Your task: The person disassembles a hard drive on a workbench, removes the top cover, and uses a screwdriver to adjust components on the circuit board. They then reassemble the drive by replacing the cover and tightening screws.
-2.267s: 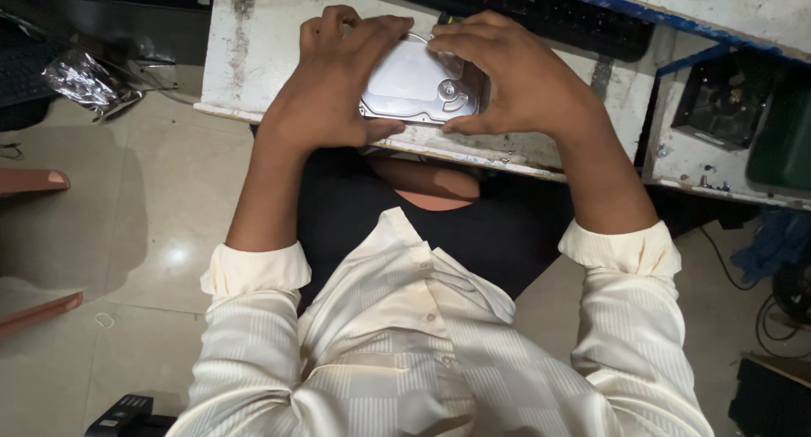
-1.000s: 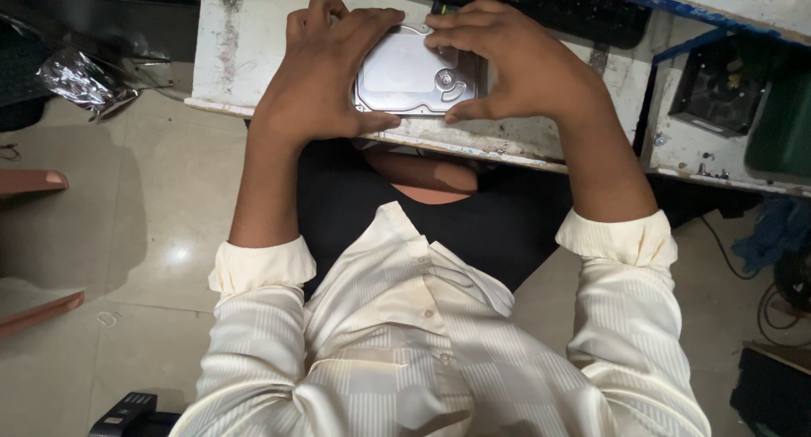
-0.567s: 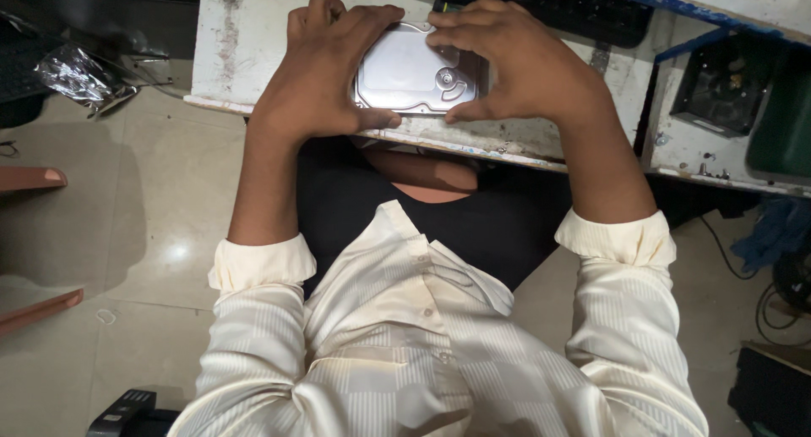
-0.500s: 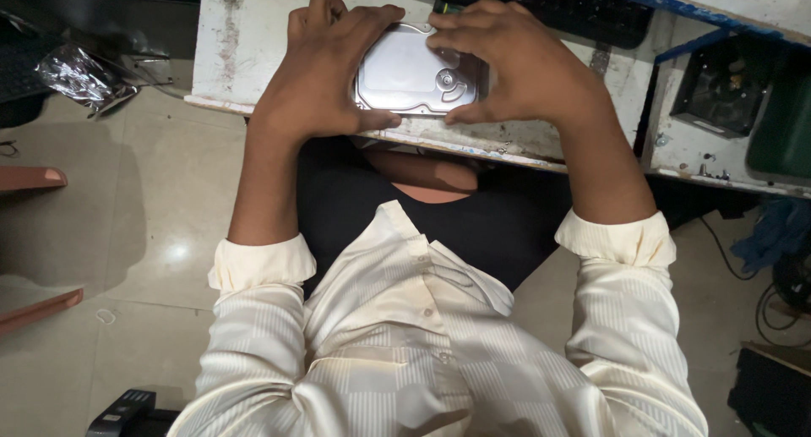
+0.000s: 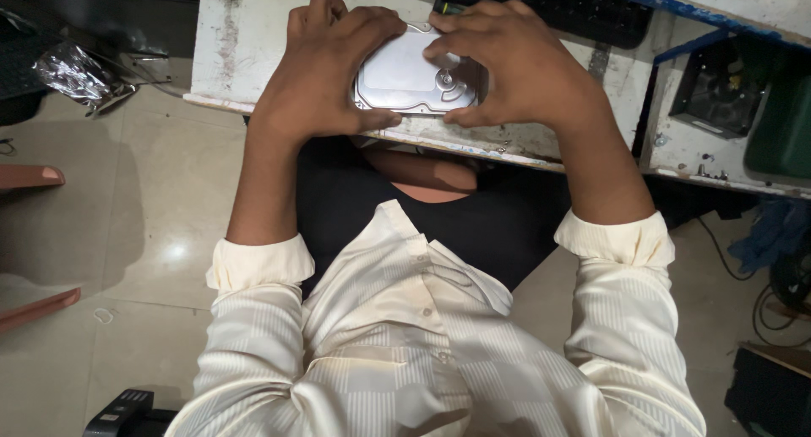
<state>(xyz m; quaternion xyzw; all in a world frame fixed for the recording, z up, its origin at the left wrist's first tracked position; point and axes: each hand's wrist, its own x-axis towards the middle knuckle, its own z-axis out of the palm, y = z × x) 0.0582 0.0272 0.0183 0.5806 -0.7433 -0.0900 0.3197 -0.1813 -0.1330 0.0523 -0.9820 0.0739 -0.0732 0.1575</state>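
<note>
my left hand (image 5: 325, 73) and right hand (image 5: 515, 65) are both clamped on the silver hard drive (image 5: 410, 80) — pinned flat at the white bench (image 5: 253, 57) edge, likely to steady it

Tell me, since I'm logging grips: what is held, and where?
A silver hard drive, gripped at its short ends by the left hand and right hand.

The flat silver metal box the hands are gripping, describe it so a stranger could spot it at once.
Find the worn white desk; at its near edge, left hand and right hand clasp a flat silver rectangular drive. Unlike the black keyboard behind it, it is shiny bare metal with a round hub.
</note>
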